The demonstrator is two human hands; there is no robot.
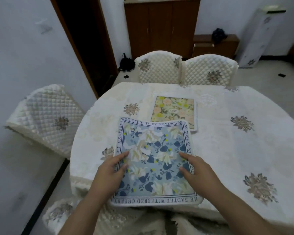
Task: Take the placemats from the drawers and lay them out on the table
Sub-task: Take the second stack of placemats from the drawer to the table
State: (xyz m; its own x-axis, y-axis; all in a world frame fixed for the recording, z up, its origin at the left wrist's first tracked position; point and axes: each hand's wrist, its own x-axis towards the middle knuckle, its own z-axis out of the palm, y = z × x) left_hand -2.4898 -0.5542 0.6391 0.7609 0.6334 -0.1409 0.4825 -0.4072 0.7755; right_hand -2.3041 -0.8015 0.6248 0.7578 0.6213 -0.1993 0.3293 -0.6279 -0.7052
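A blue floral placemat (pixel 154 160) with a lettered border is held over the near edge of the table (pixel 219 150). My left hand (pixel 111 170) grips its left edge, thumb on top. My right hand (pixel 195 168) grips its right edge the same way. The mat's far edge curls upward and its far right corner overlaps a yellow floral placemat (pixel 174 111), which lies flat toward the far side of the table.
A cream embroidered cloth covers the table. Quilted chairs stand at the far side (pixel 159 68) (pixel 209 70), at the left (pixel 42 116) and below my arms (pixel 61 214). A wooden cabinet (pixel 161 26) stands against the back wall.
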